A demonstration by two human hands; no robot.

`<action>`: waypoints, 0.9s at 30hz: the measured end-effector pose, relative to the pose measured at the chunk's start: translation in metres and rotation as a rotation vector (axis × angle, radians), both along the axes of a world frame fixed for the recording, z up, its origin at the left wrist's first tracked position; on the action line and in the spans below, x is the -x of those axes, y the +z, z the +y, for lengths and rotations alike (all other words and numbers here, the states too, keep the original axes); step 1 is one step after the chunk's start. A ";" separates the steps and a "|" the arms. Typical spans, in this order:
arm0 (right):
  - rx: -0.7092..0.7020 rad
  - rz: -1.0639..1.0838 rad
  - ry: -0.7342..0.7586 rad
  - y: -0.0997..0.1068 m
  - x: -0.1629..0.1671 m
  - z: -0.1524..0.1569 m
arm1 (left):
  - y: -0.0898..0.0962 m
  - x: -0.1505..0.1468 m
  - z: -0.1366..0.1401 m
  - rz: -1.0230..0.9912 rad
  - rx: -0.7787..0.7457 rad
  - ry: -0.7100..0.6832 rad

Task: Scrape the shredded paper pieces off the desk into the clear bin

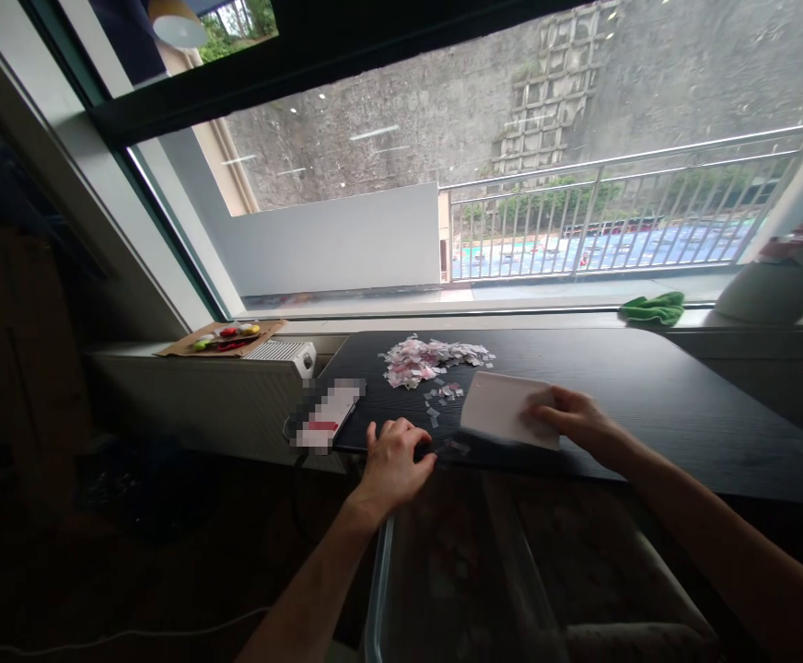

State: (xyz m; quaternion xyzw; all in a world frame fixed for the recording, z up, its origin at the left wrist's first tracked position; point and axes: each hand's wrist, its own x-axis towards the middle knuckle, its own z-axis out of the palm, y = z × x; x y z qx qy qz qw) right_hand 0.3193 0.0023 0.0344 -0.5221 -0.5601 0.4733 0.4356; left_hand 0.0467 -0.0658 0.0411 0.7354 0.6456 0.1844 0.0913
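Observation:
My right hand (574, 416) grips a pale, flat rectangular card (502, 405) by its right end, fingers hidden partly behind blur. The card is tilted above the dark tabletop (581, 359). My left hand (396, 460) is at the table's front edge, fingers curved and apart, with a gap between thumb and forefinger. Several small clear pieces (453, 448) lie between the hand and the card, at the edge. Behind them is a heap of small pinkish-white pieces (415, 359), with a few scattered bits (445, 393) in front of it.
Below the table edge is a clear plastic bin (382, 575). A phone-like flat object (332, 414), partly blurred out, sits at the table's left corner. A radiator (291, 359) carries cardboard with colourful items (232, 336). A green cloth (654, 308) rests on the windowsill.

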 end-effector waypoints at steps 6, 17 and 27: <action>0.014 0.011 -0.089 -0.005 0.009 -0.006 | -0.001 -0.004 -0.001 -0.013 -0.018 -0.025; 0.104 0.054 0.010 0.000 0.028 -0.021 | -0.003 -0.010 -0.002 -0.011 -0.039 -0.032; 0.150 0.057 0.070 0.010 0.024 -0.033 | -0.006 -0.011 -0.009 -0.038 -0.038 -0.060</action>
